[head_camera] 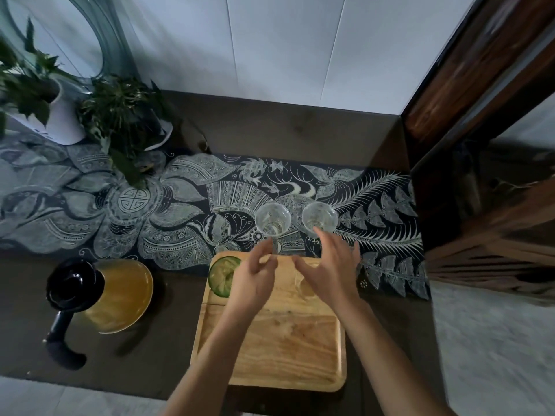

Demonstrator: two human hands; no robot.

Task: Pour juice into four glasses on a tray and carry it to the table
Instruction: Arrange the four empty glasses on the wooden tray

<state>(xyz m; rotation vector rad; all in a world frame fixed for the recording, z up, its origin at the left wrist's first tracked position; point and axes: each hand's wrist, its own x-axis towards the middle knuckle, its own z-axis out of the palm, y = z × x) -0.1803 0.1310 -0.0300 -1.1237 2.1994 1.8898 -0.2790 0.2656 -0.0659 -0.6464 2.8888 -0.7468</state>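
A light wooden tray (279, 346) lies on the dark counter in front of me. A green glass (223, 273) stands in its far left corner, and a clear glass (306, 288) stands in its far right part, half hidden by my right hand. Two clear glasses stand side by side on the patterned runner just beyond the tray, one on the left (272, 219) and one on the right (319, 217). My left hand (255, 279) is open just short of the left one. My right hand (330, 265) is open, fingertips near the right one. A jug of orange juice (120, 294) with a black lid and handle stands at the left.
A dark patterned runner (180, 217) crosses the counter. Two potted plants (120, 121) stand at the back left by a white wall. A dark wooden frame (486, 145) rises close on the right. Pale floor shows at the right and bottom.
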